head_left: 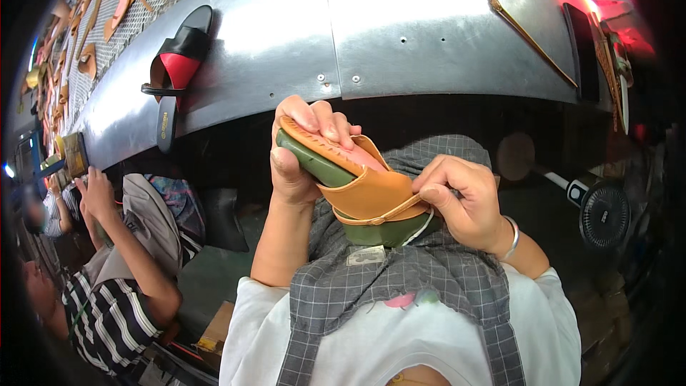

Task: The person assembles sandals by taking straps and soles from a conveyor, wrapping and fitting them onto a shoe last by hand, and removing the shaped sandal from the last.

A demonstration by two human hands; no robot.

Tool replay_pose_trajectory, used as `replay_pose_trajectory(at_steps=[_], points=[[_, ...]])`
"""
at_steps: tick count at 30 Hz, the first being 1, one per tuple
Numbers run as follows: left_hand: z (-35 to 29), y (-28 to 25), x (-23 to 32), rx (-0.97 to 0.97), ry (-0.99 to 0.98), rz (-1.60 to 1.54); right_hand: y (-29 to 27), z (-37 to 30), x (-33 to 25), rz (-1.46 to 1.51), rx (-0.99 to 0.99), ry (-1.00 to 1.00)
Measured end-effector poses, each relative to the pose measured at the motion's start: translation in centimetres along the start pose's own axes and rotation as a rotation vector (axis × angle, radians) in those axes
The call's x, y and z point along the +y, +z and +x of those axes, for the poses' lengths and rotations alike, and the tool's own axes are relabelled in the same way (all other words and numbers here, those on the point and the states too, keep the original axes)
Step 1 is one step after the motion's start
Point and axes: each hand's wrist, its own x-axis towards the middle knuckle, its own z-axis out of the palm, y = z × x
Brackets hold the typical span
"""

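Above my lap, my left hand (289,171) is wrapped round the toe end of a green shoe last (314,159), its fingers pressing on the pinkish sole side. A tan leather sandal upper (368,191) is fitted around the last, and its edge is notched and folded over along the sole. My right hand (463,196) pinches a thin tan strap (393,212) at the heel end, thumb against fingers. The strap runs around the green heel part, with a small round fitting on it. A white cord or edge hangs just below my right fingers.
A metal worktable (421,14) curves across ahead of me. On it lie a black-and-red sandal (180,64), a thin brown strap (525,27) and a dark flat object (582,53). A small black fan (604,216) stands at right. A co-worker in striped clothing (107,307) sits at left.
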Motion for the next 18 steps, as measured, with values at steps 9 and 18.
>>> replay_pose_trajectory(at_steps=[9,18], points=[[0.1,-1.3,-0.4,-0.093,0.002,-0.109,0.6,0.6,-0.2,-0.053,-0.017,-0.047],[1.5,2.9,-1.6,-0.189,-0.063,-0.098,2.0,0.8,2.7,0.568,-0.377,0.349]])
